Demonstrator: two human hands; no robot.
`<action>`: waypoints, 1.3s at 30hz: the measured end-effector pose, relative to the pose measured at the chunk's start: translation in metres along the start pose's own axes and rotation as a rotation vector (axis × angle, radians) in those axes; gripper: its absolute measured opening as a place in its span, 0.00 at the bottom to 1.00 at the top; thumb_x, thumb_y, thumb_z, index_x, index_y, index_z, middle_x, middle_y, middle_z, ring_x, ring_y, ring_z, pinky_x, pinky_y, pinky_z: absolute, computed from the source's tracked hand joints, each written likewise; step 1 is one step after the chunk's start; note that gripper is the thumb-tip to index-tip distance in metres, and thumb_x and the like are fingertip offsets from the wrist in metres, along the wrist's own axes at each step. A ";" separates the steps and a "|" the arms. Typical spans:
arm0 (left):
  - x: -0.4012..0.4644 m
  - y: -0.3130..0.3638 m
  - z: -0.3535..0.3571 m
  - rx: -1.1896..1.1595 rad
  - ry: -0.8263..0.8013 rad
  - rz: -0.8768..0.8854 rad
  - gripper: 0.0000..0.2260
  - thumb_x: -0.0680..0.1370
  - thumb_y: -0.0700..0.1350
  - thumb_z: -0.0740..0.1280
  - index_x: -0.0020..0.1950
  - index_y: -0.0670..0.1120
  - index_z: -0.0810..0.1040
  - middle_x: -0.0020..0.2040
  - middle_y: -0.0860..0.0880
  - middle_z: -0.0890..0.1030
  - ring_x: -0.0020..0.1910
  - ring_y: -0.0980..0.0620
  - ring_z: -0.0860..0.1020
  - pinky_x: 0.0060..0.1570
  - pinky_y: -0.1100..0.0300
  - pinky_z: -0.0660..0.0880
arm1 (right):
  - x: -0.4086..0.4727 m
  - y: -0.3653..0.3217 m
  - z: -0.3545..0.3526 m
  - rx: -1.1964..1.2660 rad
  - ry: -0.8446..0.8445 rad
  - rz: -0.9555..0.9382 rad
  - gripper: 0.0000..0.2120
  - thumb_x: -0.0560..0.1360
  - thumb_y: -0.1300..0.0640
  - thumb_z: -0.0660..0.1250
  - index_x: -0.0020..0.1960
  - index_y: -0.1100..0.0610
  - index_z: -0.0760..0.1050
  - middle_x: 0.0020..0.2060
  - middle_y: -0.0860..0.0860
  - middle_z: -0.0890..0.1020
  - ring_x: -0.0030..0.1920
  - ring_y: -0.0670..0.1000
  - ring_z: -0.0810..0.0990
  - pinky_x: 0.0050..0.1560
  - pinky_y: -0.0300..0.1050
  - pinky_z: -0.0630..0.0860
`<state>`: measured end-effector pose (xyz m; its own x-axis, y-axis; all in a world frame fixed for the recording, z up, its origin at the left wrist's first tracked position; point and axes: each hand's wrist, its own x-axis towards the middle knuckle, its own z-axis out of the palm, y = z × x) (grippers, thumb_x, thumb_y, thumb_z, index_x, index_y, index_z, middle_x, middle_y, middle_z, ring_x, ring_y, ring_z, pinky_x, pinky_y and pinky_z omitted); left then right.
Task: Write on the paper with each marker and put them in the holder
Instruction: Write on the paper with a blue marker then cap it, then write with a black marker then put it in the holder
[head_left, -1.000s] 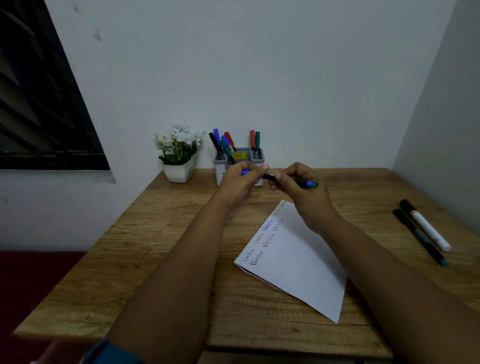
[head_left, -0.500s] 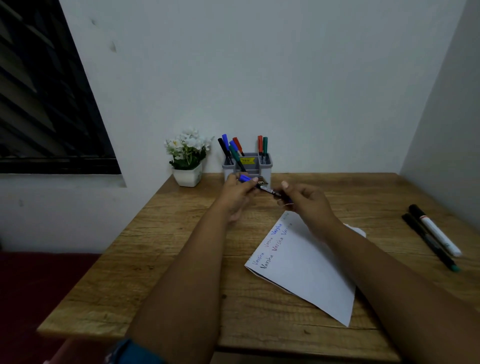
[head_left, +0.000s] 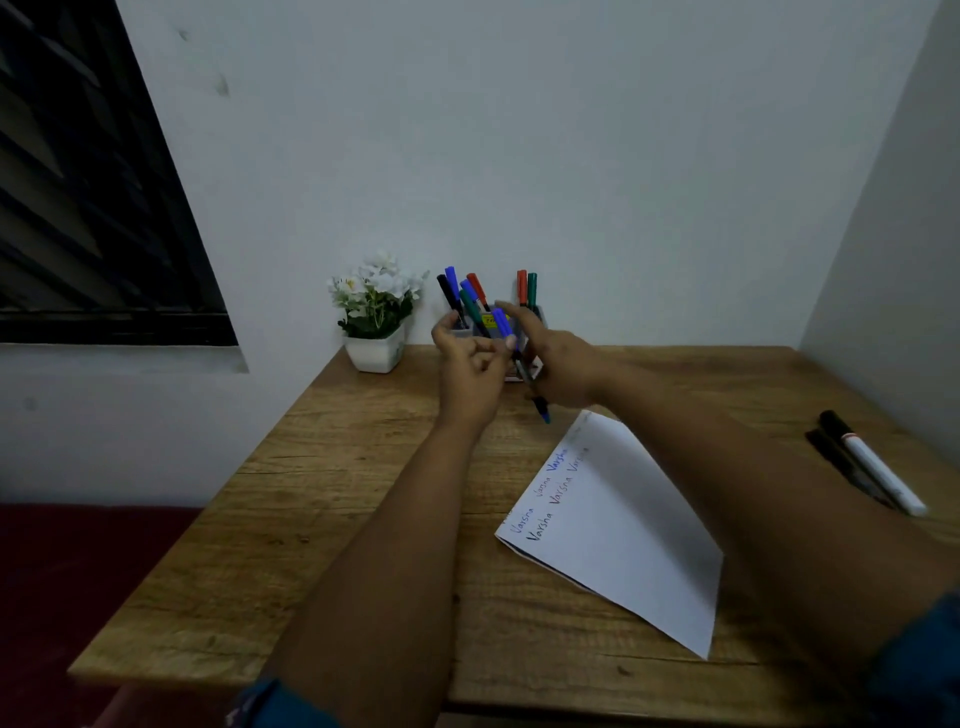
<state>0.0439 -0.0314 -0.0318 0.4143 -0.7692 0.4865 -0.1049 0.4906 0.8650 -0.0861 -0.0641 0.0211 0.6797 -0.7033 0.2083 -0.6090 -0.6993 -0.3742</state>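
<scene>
A blue-capped marker (head_left: 522, 371) stands tilted in the air just in front of the grey holder (head_left: 462, 331), cap up and tail end down toward the paper (head_left: 623, 525). My left hand (head_left: 470, 376) pinches it just below the cap. My right hand (head_left: 563, 371) lies behind the shaft with its fingers stretched toward the holder; its grip is hidden. The holder has several markers standing in it: black, blue, green and red. The white paper lies at an angle on the table with several words written along its left edge.
A white marker (head_left: 880, 475) and a black one (head_left: 839, 460) lie side by side near the right edge of the wooden table (head_left: 337, 509). A white pot of flowers (head_left: 376, 322) stands left of the holder. Walls close off the back and right.
The marker has swung from nearly level to steeply tilted, cap up, and both hands have moved closer to the holder. My right hand has slid from the tail end up along the shaft.
</scene>
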 end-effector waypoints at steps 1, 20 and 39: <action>0.001 -0.004 -0.001 -0.029 0.031 -0.012 0.26 0.79 0.40 0.65 0.71 0.44 0.54 0.45 0.43 0.81 0.42 0.55 0.83 0.45 0.59 0.80 | 0.004 0.000 -0.001 0.022 0.029 -0.008 0.52 0.73 0.69 0.68 0.79 0.45 0.35 0.46 0.57 0.81 0.44 0.56 0.82 0.49 0.54 0.80; -0.001 -0.032 -0.006 0.148 0.251 -0.019 0.24 0.80 0.39 0.62 0.72 0.42 0.54 0.39 0.49 0.76 0.37 0.53 0.76 0.41 0.58 0.74 | 0.096 0.016 0.015 -0.115 0.352 -0.008 0.44 0.76 0.71 0.63 0.77 0.41 0.45 0.34 0.54 0.75 0.31 0.53 0.76 0.35 0.51 0.78; -0.027 0.006 0.034 0.492 -0.097 0.172 0.06 0.79 0.46 0.64 0.51 0.44 0.75 0.48 0.48 0.77 0.41 0.57 0.77 0.40 0.60 0.73 | -0.034 0.040 -0.029 -0.127 0.314 0.307 0.15 0.79 0.64 0.62 0.65 0.57 0.76 0.57 0.58 0.80 0.57 0.57 0.78 0.56 0.45 0.72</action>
<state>0.0013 -0.0213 -0.0355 0.2711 -0.7400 0.6156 -0.5853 0.3810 0.7157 -0.1454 -0.0716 0.0252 0.3154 -0.8712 0.3761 -0.8213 -0.4492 -0.3516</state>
